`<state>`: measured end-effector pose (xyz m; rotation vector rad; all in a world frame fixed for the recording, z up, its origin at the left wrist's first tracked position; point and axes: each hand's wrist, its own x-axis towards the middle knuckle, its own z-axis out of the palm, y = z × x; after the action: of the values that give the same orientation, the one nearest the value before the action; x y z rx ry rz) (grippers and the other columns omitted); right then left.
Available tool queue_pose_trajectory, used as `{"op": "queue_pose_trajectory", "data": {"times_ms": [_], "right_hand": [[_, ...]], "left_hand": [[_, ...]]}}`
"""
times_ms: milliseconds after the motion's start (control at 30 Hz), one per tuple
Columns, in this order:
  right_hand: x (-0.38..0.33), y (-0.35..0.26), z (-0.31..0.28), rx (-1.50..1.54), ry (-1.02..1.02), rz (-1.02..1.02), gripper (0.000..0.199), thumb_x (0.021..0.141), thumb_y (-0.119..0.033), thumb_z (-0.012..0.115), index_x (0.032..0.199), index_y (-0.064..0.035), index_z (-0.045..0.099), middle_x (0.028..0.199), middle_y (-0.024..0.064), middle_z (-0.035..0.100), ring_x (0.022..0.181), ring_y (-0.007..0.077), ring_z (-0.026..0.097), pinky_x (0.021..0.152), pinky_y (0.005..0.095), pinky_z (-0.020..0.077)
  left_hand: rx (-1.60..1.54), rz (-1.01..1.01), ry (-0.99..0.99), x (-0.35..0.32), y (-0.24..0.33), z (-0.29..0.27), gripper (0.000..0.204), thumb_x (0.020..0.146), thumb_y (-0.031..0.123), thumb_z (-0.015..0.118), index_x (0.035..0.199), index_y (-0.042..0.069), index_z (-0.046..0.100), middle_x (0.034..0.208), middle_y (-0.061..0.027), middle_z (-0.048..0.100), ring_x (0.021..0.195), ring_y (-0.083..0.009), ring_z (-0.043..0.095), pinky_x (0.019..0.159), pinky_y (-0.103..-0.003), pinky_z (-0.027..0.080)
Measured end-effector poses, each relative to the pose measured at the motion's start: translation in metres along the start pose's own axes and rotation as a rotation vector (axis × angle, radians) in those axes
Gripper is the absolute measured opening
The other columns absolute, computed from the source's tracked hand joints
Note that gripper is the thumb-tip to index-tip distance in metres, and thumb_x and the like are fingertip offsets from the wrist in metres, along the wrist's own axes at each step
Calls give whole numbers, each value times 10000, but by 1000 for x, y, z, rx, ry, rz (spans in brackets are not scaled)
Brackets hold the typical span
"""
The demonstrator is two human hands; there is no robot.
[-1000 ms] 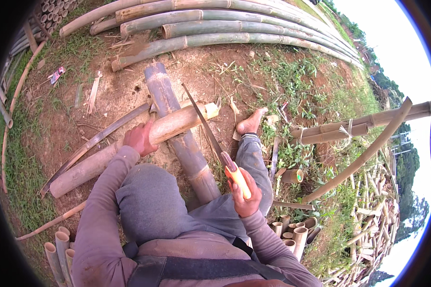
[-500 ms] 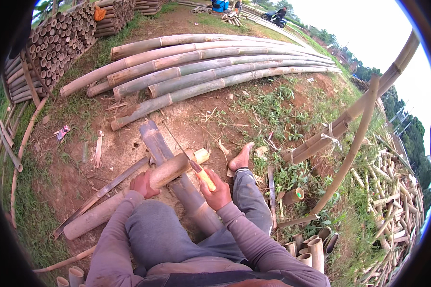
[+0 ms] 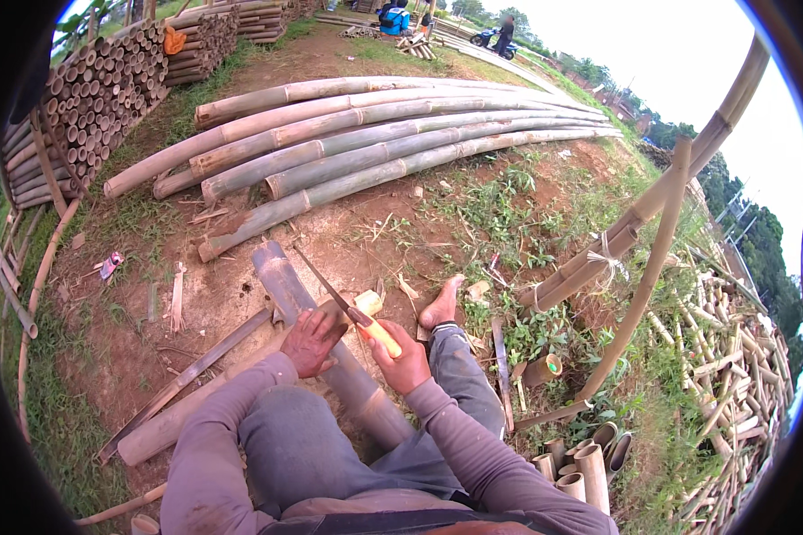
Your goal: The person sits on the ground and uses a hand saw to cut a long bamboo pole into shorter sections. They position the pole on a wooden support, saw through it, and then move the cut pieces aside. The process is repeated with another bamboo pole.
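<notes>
My right hand [image 3: 400,361] is closed around the yellow-orange handle [image 3: 380,335] of what looks like a handsaw. Its long, narrow dark blade [image 3: 324,282] points forward and left, crossing a pale bamboo pole [image 3: 187,415] near the far end. Just left of the blade, my left hand [image 3: 315,342] lies over that pole, fingers across the top and thumb on the near side. Under the pole, a thicker, darker bamboo piece [image 3: 281,275] rests on the ground and runs back toward my legs. The pole's short pale end [image 3: 368,302] sticks out beyond the blade.
Long bamboo poles [image 3: 330,147] lie across the ground ahead. A split bamboo strip [image 3: 187,379] is at the left, and cut tubes [image 3: 591,468] stand at lower right. A slanted bamboo frame [image 3: 638,209] rises at right beside heaped offcuts [image 3: 740,383]. My bare foot [image 3: 441,303] is near the blade.
My left hand has moved forward and right along the pole, closer to the blade. The blade has turned to show more of its flat side, while my right hand keeps the handle.
</notes>
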<state>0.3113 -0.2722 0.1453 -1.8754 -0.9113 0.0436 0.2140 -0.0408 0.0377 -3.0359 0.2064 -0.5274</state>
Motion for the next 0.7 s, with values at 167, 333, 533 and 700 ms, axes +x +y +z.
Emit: {"op": "queue_pose_trajectory", "data": {"times_ms": [167, 333, 533, 700], "right_hand": [[1, -2, 0, 20, -27, 21, 389, 981, -238, 737, 1325, -75, 660, 1135, 210, 749, 1060, 420, 733, 854, 440, 598], [0, -6, -2, 13, -34, 48, 397, 994, -208, 737, 1325, -2, 662, 1166, 188, 756, 1068, 276, 770, 906, 361, 588], [-1, -4, 1, -35, -23, 23, 395, 992, -210, 739, 1324, -9, 665, 1166, 192, 758, 1064, 276, 772, 895, 367, 590], [-1, -6, 2, -30, -18, 34, 403, 990, -222, 746, 1325, -12, 668, 1172, 188, 762, 1060, 272, 774, 890, 363, 592]], "left_hand": [[-29, -29, -41, 2, 3, 17, 773, 852, 506, 769, 1520, 178, 560, 1641, -170, 388, 1516, -375, 324, 1275, -589, 216], [-71, 12, -26, 1, 1, 19, 590, 922, 377, 663, 1475, 177, 608, 1643, -175, 397, 1508, -375, 357, 1273, -588, 229], [2, 11, 67, 6, 2, 28, 473, 986, 257, 528, 1441, 190, 639, 1620, -165, 425, 1504, -360, 380, 1268, -579, 237], [21, 11, 94, 8, -2, 36, 453, 985, 246, 528, 1418, 206, 652, 1610, -171, 424, 1509, -365, 370, 1261, -582, 252]]}}
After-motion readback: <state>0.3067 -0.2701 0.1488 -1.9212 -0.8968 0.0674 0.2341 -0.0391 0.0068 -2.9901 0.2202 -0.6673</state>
